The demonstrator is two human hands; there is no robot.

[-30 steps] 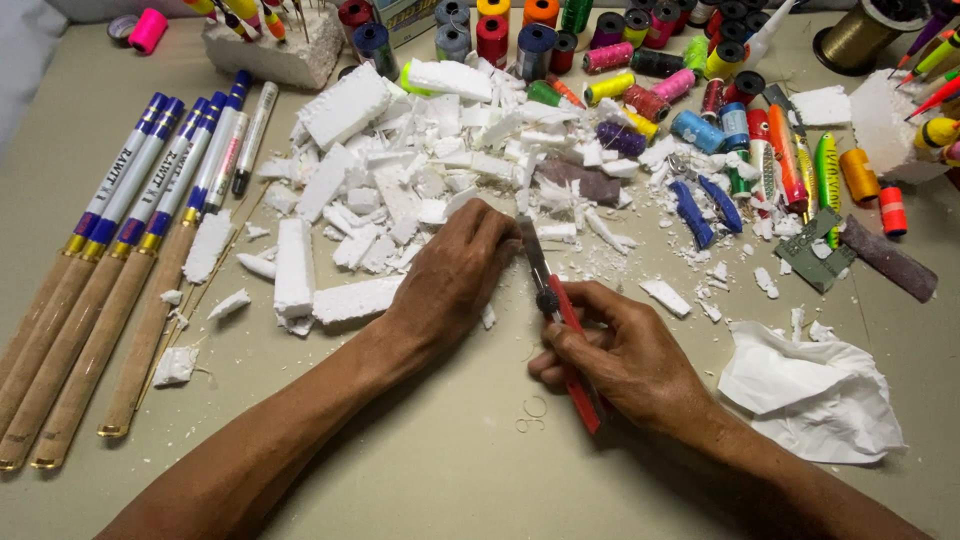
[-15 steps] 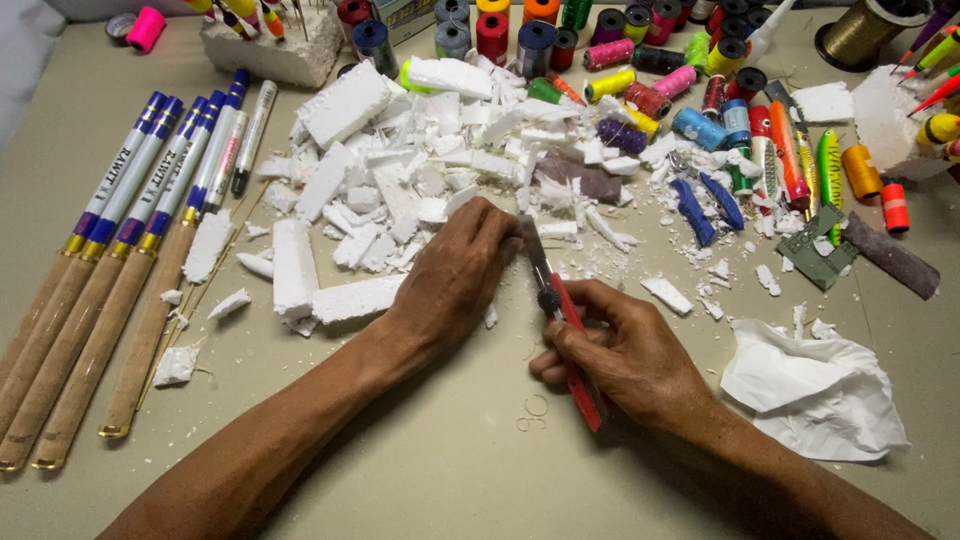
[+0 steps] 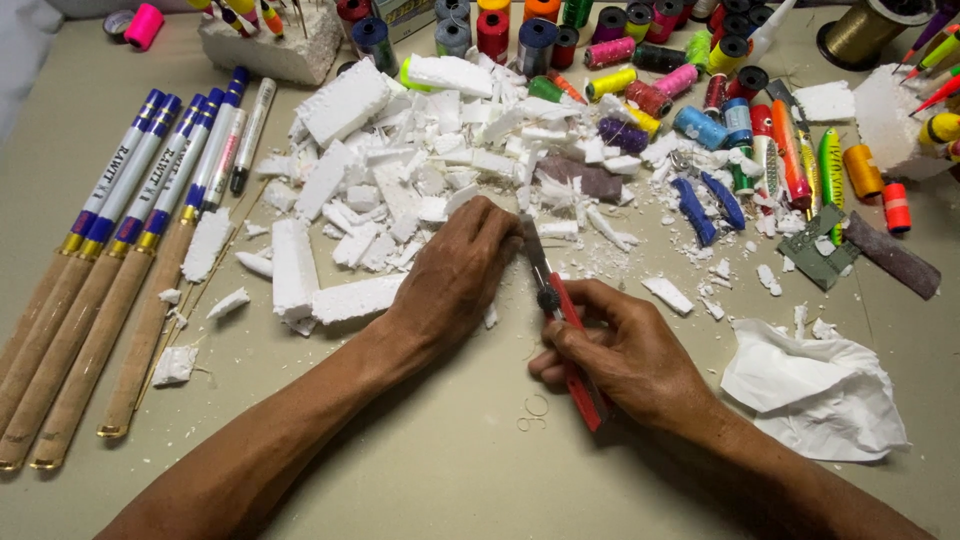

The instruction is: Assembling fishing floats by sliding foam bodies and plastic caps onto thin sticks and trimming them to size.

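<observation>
Right grip [image 3: 625,355] clamps red cutter [image 3: 570,330]; left grip [image 3: 460,270] curls, hiding whatever it presses.

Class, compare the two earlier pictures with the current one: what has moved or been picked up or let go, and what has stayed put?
Nothing visibly changed. The right hand still grips the red utility knife, its blade by the left hand, which stays pressed down at the edge of the white foam pieces. Rods, thread spools and crumpled paper lie as before.

We see a red knife [image 3: 572,345], white foam [image 3: 400,170] left of it, crumpled white paper [image 3: 815,385] to its right, and rods [image 3: 110,230] banded blue, white and gold beyond the foam.
</observation>
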